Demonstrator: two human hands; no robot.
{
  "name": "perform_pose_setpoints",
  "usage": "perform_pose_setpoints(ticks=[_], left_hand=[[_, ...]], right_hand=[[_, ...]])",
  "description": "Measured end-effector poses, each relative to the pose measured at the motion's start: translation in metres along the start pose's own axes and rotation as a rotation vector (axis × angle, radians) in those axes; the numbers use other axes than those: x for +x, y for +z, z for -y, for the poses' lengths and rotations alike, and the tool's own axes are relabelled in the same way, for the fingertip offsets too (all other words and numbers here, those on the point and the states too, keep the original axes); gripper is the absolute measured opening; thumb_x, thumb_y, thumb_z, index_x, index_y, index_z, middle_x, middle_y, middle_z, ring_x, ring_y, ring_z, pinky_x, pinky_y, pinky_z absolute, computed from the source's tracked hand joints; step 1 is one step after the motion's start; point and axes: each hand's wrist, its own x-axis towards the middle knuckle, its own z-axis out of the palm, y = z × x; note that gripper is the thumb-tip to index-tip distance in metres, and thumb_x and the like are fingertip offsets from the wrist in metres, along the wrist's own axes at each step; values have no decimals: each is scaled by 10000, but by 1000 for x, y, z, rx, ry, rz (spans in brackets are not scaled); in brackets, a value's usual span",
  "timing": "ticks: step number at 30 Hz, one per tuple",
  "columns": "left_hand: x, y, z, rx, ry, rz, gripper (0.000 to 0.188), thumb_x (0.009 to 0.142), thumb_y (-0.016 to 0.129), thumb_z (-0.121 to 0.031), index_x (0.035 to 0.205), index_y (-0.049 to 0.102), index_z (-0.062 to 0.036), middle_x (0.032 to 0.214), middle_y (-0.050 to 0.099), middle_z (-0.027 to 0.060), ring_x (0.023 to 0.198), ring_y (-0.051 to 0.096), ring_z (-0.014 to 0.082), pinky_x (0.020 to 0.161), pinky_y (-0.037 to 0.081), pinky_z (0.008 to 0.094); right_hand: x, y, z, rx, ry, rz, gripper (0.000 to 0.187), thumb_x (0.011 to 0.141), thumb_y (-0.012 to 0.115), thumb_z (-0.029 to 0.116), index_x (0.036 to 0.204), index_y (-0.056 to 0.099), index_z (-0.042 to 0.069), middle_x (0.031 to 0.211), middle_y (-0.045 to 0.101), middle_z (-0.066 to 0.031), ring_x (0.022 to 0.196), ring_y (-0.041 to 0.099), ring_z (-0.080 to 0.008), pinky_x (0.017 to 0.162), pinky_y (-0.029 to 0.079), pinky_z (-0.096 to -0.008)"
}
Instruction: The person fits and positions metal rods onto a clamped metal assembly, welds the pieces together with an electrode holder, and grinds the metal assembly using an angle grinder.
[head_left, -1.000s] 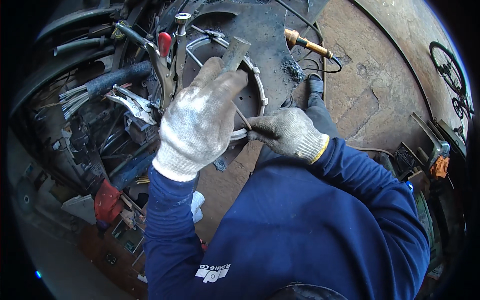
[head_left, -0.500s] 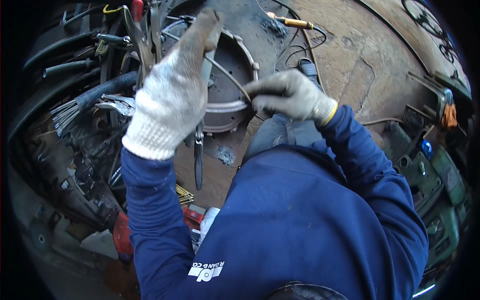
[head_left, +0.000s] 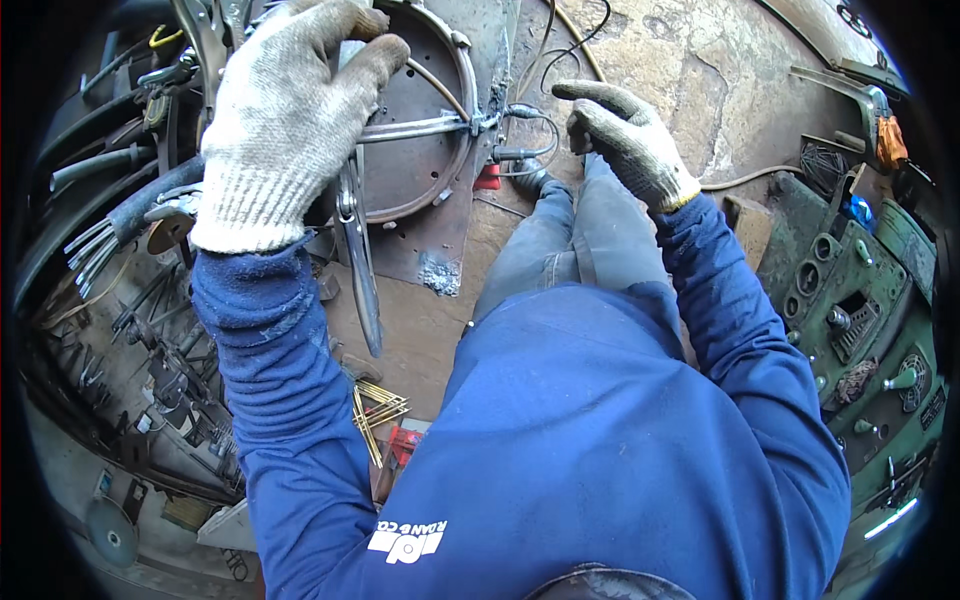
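My left hand [head_left: 295, 115], in a whitish knitted glove with darkened fingertips, is closed round a flat grey metal bar [head_left: 349, 54], mostly hidden by the glove. Under it lies a round metal ring [head_left: 467, 85] on a dark plate. A pair of parallel metal rods [head_left: 415, 130] crosses the ring, and a thin curved rod [head_left: 437, 88] slants to the same joint at its right rim. Locking pliers [head_left: 357, 245] hang below my left wrist. My right hand [head_left: 632, 135], gloved too, is raised apart from the ring, index finger stretched out and nothing visible in it.
Cables [head_left: 548, 125] and a red piece [head_left: 487, 178] lie beside the ring. Thin yellow rods [head_left: 378, 412] are near my left elbow. Bundled metal rods [head_left: 92, 248] and scrap crowd the left; a green machine [head_left: 850, 310] stands at right.
My right hand has left the curved rod's end and moved right and slightly up. My left hand keeps its grip. The whole view has shifted, showing more of my legs and the green machine.
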Motion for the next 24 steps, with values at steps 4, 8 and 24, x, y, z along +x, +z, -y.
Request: perform_pose_setpoints(ticks=[4,8,24], left_hand=[[-7,16,14,-37,-147,58,270,891,797,-272,1060,757,-64,1031,704,44,912,676,149,850,538,303],[-7,22,16,28,-145,24,324,871,813,-340,1077,768,-94,1008,705,29,860,672,136,794,542,287],[-12,14,-5,141,-163,-175,157,854,763,-97,823,686,36,862,624,119,679,611,179,628,530,319]], right_hand=[[8,26,-10,-22,-15,-2,337,973,705,161,1295,692,65,1197,719,-40,1066,667,-111,952,534,-265],[19,48,-4,-47,-96,23,339,966,717,147,1293,688,66,1183,718,-51,1053,674,-126,938,553,-265],[50,111,-51,118,-98,-102,491,917,768,118,1367,583,53,1186,673,-77,1045,674,-144,882,578,-276]])
